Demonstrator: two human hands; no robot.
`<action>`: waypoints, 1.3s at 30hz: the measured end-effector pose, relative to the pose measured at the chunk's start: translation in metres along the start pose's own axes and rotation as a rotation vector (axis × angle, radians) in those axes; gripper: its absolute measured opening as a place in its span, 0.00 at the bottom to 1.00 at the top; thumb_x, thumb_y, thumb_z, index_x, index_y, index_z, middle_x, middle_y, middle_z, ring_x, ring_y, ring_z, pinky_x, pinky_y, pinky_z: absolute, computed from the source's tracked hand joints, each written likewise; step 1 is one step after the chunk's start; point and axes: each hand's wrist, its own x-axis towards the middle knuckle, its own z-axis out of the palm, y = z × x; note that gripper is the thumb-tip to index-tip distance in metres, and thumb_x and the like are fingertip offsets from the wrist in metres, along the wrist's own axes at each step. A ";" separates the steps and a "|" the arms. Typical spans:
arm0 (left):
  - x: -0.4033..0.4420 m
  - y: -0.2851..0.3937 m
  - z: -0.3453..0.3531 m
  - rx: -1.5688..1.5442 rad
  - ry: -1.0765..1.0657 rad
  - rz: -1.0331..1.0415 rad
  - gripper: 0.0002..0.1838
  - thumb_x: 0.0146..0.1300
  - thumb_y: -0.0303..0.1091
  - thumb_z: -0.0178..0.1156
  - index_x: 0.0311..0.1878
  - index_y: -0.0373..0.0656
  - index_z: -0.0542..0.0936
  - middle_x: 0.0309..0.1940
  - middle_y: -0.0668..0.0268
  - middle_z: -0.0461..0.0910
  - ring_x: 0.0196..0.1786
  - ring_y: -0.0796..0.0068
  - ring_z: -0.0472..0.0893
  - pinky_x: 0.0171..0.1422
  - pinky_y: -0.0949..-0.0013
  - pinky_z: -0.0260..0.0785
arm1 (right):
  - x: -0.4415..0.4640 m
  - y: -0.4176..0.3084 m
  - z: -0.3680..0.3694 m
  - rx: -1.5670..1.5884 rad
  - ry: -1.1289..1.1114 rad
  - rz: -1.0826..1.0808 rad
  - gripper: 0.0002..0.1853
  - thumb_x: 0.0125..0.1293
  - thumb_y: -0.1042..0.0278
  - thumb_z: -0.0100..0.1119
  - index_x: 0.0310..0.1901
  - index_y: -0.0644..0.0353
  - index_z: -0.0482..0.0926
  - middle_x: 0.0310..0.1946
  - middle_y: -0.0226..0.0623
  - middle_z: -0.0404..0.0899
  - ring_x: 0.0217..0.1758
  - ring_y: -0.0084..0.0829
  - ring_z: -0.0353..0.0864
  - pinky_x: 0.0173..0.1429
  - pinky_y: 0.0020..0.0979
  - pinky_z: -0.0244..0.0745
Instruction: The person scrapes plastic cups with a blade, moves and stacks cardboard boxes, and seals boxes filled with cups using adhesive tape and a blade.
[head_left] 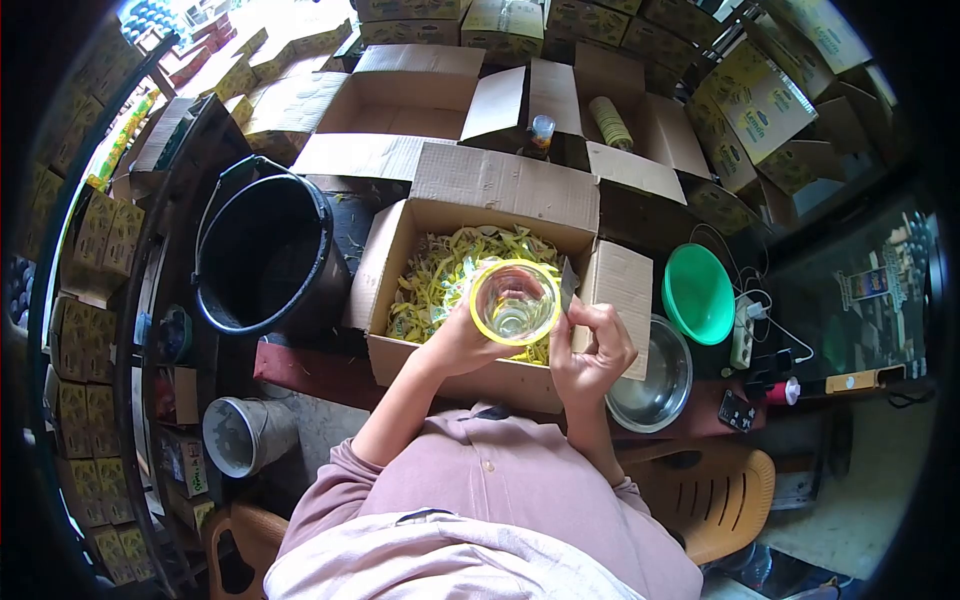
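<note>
My left hand point(462, 338) is wrapped round a clear cup point(516, 312) with a yellow rim, its open mouth facing up toward me. Inside it I see only the clear wall and base. Between the thumb and fingers of my right hand point(592, 355) is a thin, dark flat blade point(568, 284), held upright just beside the cup's right rim. Whether blade and rim touch I cannot tell. Both hands are above an open cardboard box point(385, 262) that holds a heap of yellow and whitish strips point(435, 268).
Left of the box stands a black bucket point(215, 290); a grey bucket point(222, 440) is lower down. To the right are a green basin point(698, 295), a metal bowl point(672, 385) and a power strip point(741, 335). Behind, an open carton point(650, 130) holds a yellowish stack point(610, 122).
</note>
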 end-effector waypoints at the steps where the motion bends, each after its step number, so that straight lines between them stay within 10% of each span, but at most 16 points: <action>1: 0.000 -0.001 -0.001 0.022 -0.013 0.009 0.31 0.38 0.28 0.69 0.48 0.38 0.67 0.43 0.62 0.71 0.49 0.72 0.71 0.56 0.68 0.62 | 0.001 0.000 0.000 0.001 0.002 0.001 0.08 0.42 0.84 0.60 0.26 0.63 0.75 0.21 0.38 0.76 0.24 0.30 0.78 0.29 0.25 0.72; 17: 0.000 -0.007 0.006 -0.467 0.003 -0.169 0.29 0.44 0.25 0.64 0.51 0.38 0.64 0.47 0.63 0.66 0.50 0.76 0.69 0.55 0.69 0.62 | -0.002 0.003 0.004 0.005 0.053 -0.030 0.09 0.43 0.84 0.61 0.28 0.65 0.75 0.18 0.32 0.72 0.21 0.19 0.72 0.25 0.18 0.64; 39: -0.004 -0.012 -0.006 -0.123 -0.082 -0.145 0.35 0.38 0.29 0.68 0.53 0.40 0.64 0.48 0.64 0.66 0.52 0.74 0.68 0.58 0.69 0.59 | 0.007 0.001 0.006 -0.073 -0.013 -0.110 0.10 0.42 0.83 0.60 0.29 0.62 0.77 0.21 0.36 0.75 0.22 0.29 0.77 0.26 0.26 0.71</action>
